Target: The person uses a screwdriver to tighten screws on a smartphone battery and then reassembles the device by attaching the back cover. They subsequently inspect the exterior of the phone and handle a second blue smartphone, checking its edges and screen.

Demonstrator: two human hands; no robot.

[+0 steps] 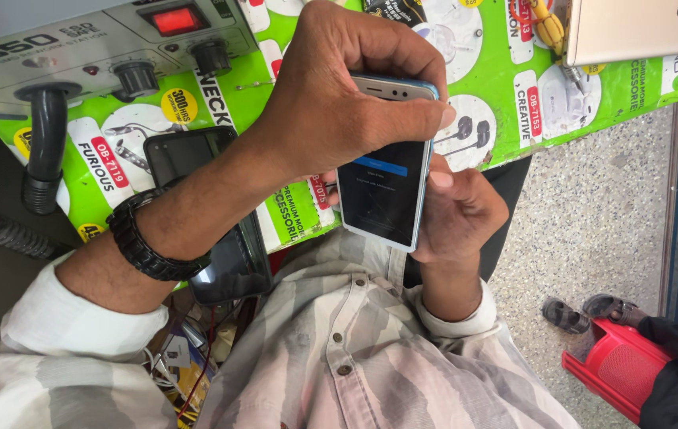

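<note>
1. The left hand (339, 87) was clamped over the top end of a smartphone (387, 191), fingers curled round its blue-edged upper rim and thumb pressed along the side.
2. The right hand (462, 214) cradled the same phone from behind and below, with its thumb laid against the right edge. Both hands were closed on it; neither was free.
3. The phone was held in the air, above the person's lap and just off the near edge of the bench. Its screen faced up and was lit, showing a dark page with a blue bar.
4. By my reading, the step in hand was checking or working the powered-on handset, with the left hand steadying it while the right supported it.
5. Any further move would call for one thumb to come free for the screen or a side button while the other hand took the whole weight.
6. A black wristband (144, 238) sat on the left wrist.
7. Beneath that forearm a second dark phone (220, 230) lay on a green printed sheet (625, 79).
8. Further out stood a grey knobbed station (77, 40) with a black hose (45, 143), and a gold phone (633, 28) lay face down.
</note>
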